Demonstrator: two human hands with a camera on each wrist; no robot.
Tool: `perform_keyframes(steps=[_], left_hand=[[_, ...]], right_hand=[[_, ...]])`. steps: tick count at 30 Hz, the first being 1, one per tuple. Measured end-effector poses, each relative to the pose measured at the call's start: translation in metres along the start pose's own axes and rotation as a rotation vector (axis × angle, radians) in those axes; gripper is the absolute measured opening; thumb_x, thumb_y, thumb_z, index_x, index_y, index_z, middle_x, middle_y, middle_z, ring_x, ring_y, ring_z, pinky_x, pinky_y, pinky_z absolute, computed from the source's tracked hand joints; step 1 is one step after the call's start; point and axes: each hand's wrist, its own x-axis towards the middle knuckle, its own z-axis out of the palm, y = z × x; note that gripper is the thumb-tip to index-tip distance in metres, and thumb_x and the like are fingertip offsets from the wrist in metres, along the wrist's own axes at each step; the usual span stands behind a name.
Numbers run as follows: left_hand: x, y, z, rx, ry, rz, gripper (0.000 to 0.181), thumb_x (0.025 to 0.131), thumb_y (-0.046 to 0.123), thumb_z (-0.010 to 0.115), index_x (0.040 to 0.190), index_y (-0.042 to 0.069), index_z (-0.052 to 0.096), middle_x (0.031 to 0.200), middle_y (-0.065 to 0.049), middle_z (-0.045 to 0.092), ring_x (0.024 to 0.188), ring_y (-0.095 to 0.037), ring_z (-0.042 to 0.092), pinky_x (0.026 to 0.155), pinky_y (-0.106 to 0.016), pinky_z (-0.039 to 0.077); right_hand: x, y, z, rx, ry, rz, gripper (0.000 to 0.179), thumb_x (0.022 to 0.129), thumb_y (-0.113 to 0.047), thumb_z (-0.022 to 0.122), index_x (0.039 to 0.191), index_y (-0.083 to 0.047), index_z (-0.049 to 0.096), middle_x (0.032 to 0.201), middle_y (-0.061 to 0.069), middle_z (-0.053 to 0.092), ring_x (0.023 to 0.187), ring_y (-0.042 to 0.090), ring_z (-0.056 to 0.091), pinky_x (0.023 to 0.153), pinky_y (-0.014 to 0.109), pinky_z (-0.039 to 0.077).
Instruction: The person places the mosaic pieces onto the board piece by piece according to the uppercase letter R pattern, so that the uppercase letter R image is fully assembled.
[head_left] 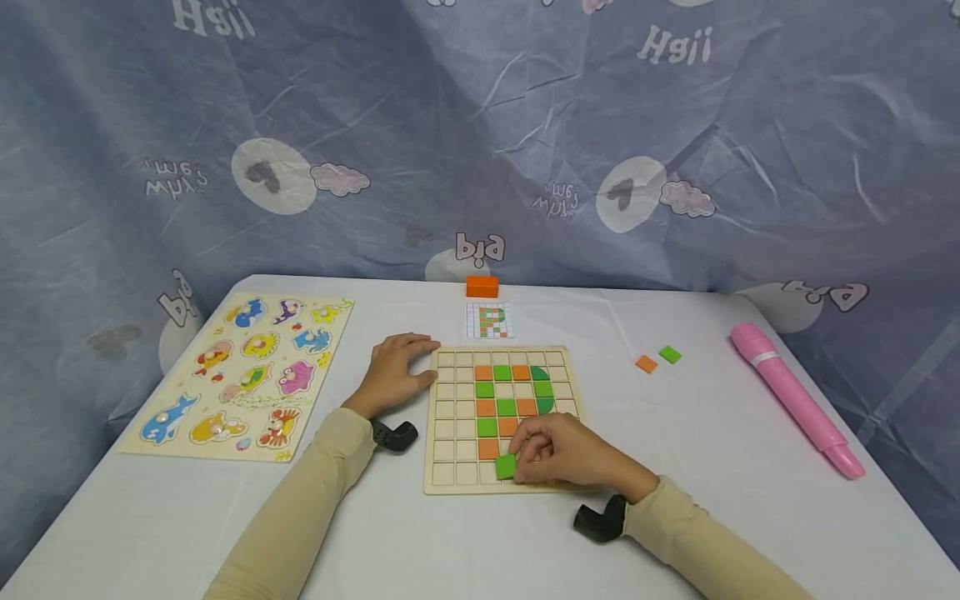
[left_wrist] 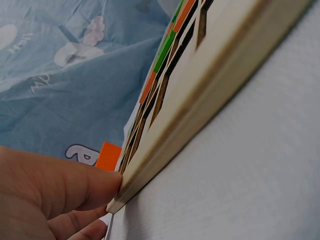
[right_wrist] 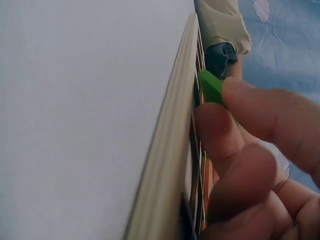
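Observation:
A wooden grid board (head_left: 428,467) lies flat on the white table. Orange and green tiles fill some of its squares, with rounded green ones at the right side of the pattern. My right hand (head_left: 558,450) pinches a green square tile (head_left: 506,467) between thumb and fingers, over the board's bottom row. Up close in the right wrist view, the green tile (right_wrist: 212,89) tilts at the fingertips beside the board's edge (right_wrist: 167,125). My left hand (head_left: 393,375) rests at the board's far left corner. Its thumb (left_wrist: 95,187) touches the board's side edge, fingers loosely extended.
A small pattern card (head_left: 490,321) lies behind the board, in front of an orange block (head_left: 482,287). Loose orange (head_left: 647,363) and green (head_left: 671,355) tiles lie to the right. A pink microphone-shaped toy (head_left: 798,402) is far right; an animal puzzle board (head_left: 243,375) is left.

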Motion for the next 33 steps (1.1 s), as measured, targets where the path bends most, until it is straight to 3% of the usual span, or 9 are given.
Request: perform_keyframes(steps=[3, 9, 23, 33], left_hand=[[0.000, 0.000, 0.001, 0.001, -0.001, -0.004, 0.052, 0.094, 0.022, 0.073, 0.144, 0.007, 0.069, 0.153, -0.017, 0.060, 0.149, -0.041, 0.044, 0.122, -0.064, 0.027], [0.000, 0.001, 0.000, -0.003, -0.005, -0.008, 0.053, 0.094, 0.022, 0.073, 0.144, 0.007, 0.069, 0.153, -0.016, 0.060, 0.150, -0.041, 0.044, 0.122, -0.064, 0.026], [0.000, 0.001, 0.000, 0.001, -0.011, -0.013, 0.053, 0.095, 0.022, 0.073, 0.145, 0.007, 0.068, 0.154, -0.016, 0.060, 0.150, -0.041, 0.043, 0.123, -0.065, 0.025], [0.001, 0.001, 0.000, 0.003, -0.008, -0.009, 0.052, 0.095, 0.022, 0.073, 0.145, 0.007, 0.069, 0.153, -0.016, 0.060, 0.150, -0.041, 0.043, 0.122, -0.065, 0.026]], right_hand=[[0.002, -0.003, 0.004, -0.050, -0.002, -0.028, 0.018, 0.087, -0.005, 0.087, 0.100, -0.003, 0.074, 0.081, -0.004, 0.078, 0.055, 0.000, 0.046, 0.053, 0.016, 0.036], [0.006, -0.005, 0.009, -0.116, 0.007, -0.074, 0.019, 0.086, -0.007, 0.090, 0.097, -0.006, 0.075, 0.079, -0.010, 0.073, 0.058, 0.000, 0.050, 0.055, 0.018, 0.043], [0.012, -0.011, 0.016, -0.220, 0.015, -0.065, 0.019, 0.085, -0.008, 0.091, 0.096, -0.011, 0.076, 0.075, -0.016, 0.066, 0.060, -0.001, 0.051, 0.057, 0.019, 0.045], [0.012, -0.015, 0.016, -0.219, 0.017, -0.063, 0.020, 0.084, -0.006, 0.090, 0.098, -0.009, 0.076, 0.076, -0.014, 0.067, 0.060, 0.000, 0.051, 0.057, 0.020, 0.046]])
